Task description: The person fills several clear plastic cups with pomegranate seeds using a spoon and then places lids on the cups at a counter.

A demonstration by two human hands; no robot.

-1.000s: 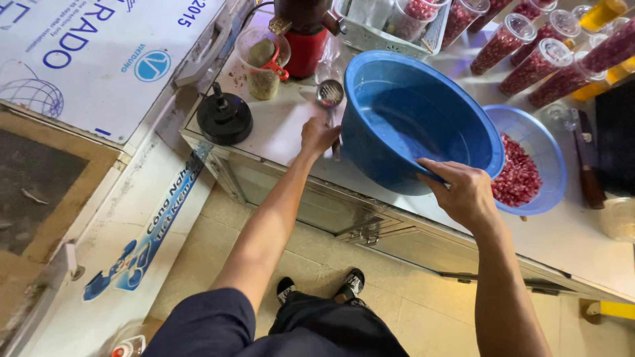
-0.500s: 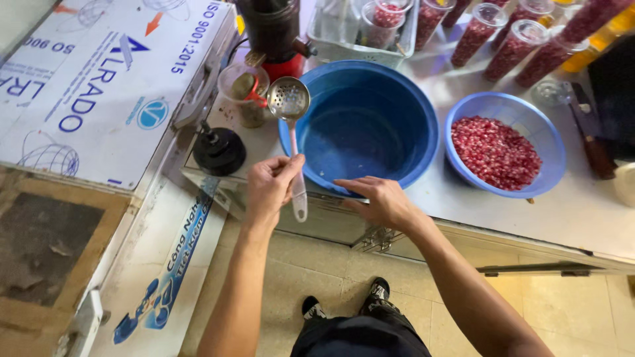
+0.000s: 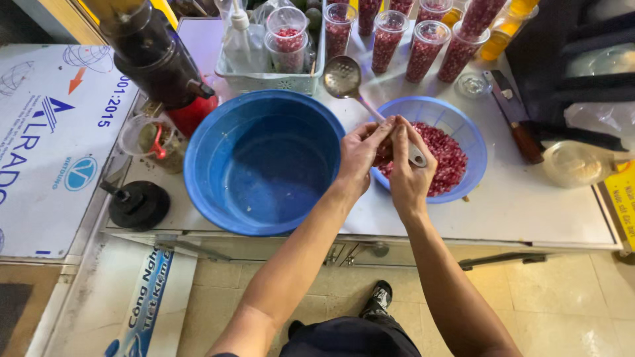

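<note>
Both hands meet over the near rim of a small blue bowl [image 3: 471, 135] filled with red pomegranate seeds [image 3: 444, 153]. My left hand [image 3: 360, 153] and my right hand [image 3: 409, 168] both grip the handle of a metal slotted ladle [image 3: 344, 77], whose round head points away over the counter. A large blue basin [image 3: 264, 162] holding a little water sits just left of my hands.
Clear cups of red seeds [image 3: 423, 41] line the back of the white counter [image 3: 529, 205]. A dark juicer [image 3: 155, 56], a plastic jug [image 3: 153, 140] and a black lid [image 3: 139, 205] stand left. A knife [image 3: 516, 119] and bagged items lie right. Tiled floor below.
My left hand carried the ladle from left of the basin to the seed bowl. My right hand left the basin rim and joined it on the handle. The view shifted right.
</note>
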